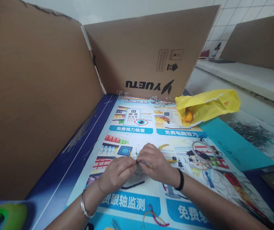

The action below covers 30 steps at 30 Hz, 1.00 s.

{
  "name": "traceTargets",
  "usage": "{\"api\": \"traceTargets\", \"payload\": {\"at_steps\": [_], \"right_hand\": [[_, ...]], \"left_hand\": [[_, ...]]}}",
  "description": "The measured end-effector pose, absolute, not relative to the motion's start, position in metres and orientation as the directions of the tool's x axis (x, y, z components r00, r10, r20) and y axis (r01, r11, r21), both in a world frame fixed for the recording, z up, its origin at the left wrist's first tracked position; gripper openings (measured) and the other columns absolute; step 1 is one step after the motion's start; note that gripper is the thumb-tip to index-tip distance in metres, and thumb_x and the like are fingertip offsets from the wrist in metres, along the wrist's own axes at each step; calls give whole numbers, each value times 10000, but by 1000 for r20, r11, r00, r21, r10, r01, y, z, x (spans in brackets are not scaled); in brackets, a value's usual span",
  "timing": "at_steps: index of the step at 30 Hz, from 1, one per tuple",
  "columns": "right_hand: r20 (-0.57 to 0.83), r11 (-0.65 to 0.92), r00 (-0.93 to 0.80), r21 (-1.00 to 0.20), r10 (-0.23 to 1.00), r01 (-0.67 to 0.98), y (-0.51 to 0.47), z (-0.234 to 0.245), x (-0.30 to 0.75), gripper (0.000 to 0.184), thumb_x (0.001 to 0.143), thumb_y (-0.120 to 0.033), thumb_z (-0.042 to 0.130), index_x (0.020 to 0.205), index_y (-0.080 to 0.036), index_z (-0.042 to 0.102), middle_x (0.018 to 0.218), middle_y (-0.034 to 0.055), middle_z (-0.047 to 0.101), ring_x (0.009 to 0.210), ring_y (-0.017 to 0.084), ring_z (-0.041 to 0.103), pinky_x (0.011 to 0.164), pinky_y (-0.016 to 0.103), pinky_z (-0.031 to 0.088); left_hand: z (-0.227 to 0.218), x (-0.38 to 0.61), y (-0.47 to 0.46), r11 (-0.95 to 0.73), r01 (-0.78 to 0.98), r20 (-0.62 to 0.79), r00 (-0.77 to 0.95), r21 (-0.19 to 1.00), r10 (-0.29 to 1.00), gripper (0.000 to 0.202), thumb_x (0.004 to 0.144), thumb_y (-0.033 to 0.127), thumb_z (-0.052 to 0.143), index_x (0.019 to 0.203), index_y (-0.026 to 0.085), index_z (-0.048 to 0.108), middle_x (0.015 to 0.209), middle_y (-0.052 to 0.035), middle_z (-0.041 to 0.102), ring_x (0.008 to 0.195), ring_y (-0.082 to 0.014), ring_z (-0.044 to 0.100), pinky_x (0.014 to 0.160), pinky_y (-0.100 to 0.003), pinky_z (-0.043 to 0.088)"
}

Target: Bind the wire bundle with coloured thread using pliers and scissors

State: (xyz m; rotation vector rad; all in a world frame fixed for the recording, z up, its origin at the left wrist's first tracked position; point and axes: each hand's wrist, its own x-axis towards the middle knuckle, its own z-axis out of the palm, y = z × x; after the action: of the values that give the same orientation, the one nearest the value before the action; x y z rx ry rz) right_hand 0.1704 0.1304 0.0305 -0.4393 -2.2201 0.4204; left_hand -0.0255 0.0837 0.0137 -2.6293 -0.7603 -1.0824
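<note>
My left hand (118, 174) and my right hand (156, 162) meet over the printed sheet, fingertips nearly touching. Both pinch a piece of thin wire (137, 150), whose fine loops stick up above the fingers. A bit of yellow shows beside the left fingertips; the exact shape of the piece is hard to make out. Just beyond my right hand lies a yellow curved strip (163, 146), though it may be part of the print. Closer to me are pink and yellow cords (155, 218) in a loose tangle.
Cardboard panels (146, 54) stand behind and to the left. An open yellow bag (213, 107) lies at the back right, near a heap of wire pieces (252, 132). A coil of wire (204, 150) rests on the right. A blurred green ring (6, 217) sits at the lower left.
</note>
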Motion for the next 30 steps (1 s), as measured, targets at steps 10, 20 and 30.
{"api": "traceTargets", "payload": {"at_steps": [10,20,30], "right_hand": [[618,798,-547,-578,565,171,137,31,179,106,788,-117,523,747,-201,574,693,13,572,703,157,517,665,321,429],[421,572,-605,-817,676,70,131,46,180,75,790,-150,563,730,-180,596,748,18,572,676,122,537,613,244,449],[326,480,-556,-864,765,153,132,35,179,78,752,-123,553,706,-173,592,682,-3,566,609,108,503,569,225,422]], "left_hand": [[19,-19,85,-790,555,774,369,259,514,218,825,19,464,928,178,571,867,-60,665,787,-161,613,690,-301,515],[13,-21,89,-650,677,567,402,344,719,166,864,86,433,942,172,551,910,-83,629,859,-208,575,724,-352,489],[41,-12,78,-589,444,477,346,676,808,127,827,101,446,745,167,517,827,-61,562,789,-171,536,683,-287,435]]}}
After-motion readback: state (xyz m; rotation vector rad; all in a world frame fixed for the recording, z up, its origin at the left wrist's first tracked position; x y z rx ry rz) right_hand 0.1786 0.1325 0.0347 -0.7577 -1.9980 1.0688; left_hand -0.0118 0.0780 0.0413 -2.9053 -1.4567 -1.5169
